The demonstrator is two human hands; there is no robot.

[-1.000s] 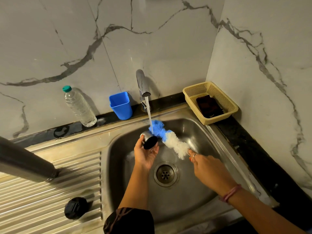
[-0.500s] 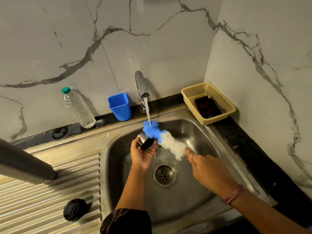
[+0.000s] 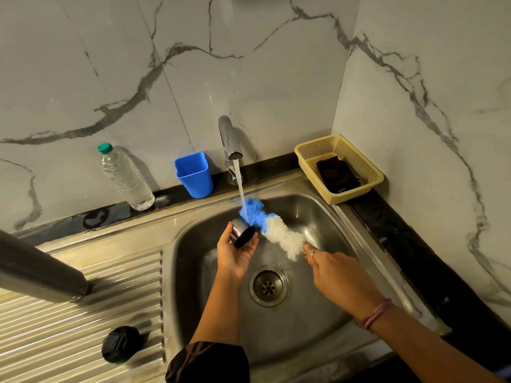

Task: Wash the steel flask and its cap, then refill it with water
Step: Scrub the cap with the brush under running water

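My left hand (image 3: 233, 254) holds a small steel cap (image 3: 243, 234) with a black inside, over the sink (image 3: 340, 217). My right hand (image 3: 336, 272) grips the handle of a bottle brush (image 3: 272, 225) with a blue tip and white bristles. The brush's blue tip sits under the running water from the tap (image 3: 229, 139), right beside the cap. The steel flask (image 3: 36, 269) lies on its side on the ribbed drainboard at the left. A black round lid (image 3: 120, 344) rests on the drainboard near the front.
A clear plastic bottle (image 3: 124, 178) with a green top and a blue cup (image 3: 195, 174) stand on the ledge behind the sink. A beige basket (image 3: 367, 164) with a dark scrub pad sits at the back right. Marble walls close off the back and the right.
The brush tip and the cap have shifted slightly together under the stream. My hands stay in much the same place.
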